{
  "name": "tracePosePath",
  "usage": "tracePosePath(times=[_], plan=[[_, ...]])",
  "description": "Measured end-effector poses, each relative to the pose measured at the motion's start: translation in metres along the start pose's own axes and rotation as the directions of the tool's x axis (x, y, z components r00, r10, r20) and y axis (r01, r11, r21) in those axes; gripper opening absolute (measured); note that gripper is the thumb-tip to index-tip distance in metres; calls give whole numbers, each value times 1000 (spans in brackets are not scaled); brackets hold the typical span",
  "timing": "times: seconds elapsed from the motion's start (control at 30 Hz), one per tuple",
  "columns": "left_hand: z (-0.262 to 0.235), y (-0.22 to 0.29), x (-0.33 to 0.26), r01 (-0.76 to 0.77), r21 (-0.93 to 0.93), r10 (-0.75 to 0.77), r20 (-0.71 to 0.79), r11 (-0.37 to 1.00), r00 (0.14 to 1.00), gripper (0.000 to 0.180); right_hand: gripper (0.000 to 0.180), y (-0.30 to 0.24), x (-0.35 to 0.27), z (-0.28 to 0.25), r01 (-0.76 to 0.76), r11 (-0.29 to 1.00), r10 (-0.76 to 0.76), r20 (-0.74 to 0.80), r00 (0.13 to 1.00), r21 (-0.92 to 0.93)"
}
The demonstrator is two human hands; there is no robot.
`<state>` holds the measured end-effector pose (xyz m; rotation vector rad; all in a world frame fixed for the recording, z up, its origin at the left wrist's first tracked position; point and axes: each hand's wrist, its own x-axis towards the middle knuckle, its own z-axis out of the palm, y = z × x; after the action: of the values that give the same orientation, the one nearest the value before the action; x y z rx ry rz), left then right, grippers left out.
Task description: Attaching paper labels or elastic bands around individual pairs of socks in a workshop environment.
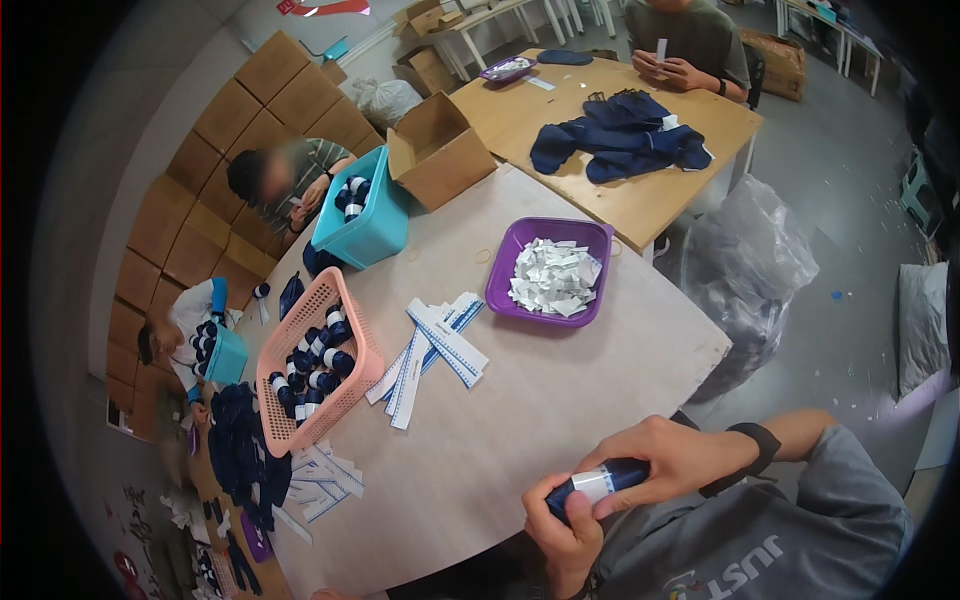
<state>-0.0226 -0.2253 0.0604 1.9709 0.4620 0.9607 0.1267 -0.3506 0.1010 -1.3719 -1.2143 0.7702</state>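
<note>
Right up close, we have our left hand (565, 535) and right hand (665, 462) both grasping a navy bundle (628, 472), beside the near edge of the pale table (520, 430), its white band (592, 486) carrying blue print too small for us to read. Past that edge we get a broad bare stretch, bounded by a pink basket (345, 405), blue-bordered paper strips (448, 343) with tiny dark lettering, and a purple tray (540, 315) of white slips (553, 275); farther out, a turquoise bin (375, 225) and open carton (450, 165) crowd the far edge, before the wooden table (500, 120) with its navy fabric pile (620, 140).
</note>
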Motion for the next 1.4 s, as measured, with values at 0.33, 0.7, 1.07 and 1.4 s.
tracePosePath(times=[0.33,0.7,1.07,1.4], plan=[[35,10,25,112,-5,-111,-172,994,979,42,48,6,-21,-11,149,977,-167,-111,980,-152],[69,-1,26,-172,137,201,-239,976,950,45,51,11,-38,-32,122,939,-195,-207,959,-322],[77,-4,9,-371,44,371,16,927,928,30,38,26,-27,-41,-284,940,300,-57,952,191],[68,-3,33,-180,-58,172,-117,982,978,43,46,15,-35,-22,101,970,-165,-291,943,-223]])
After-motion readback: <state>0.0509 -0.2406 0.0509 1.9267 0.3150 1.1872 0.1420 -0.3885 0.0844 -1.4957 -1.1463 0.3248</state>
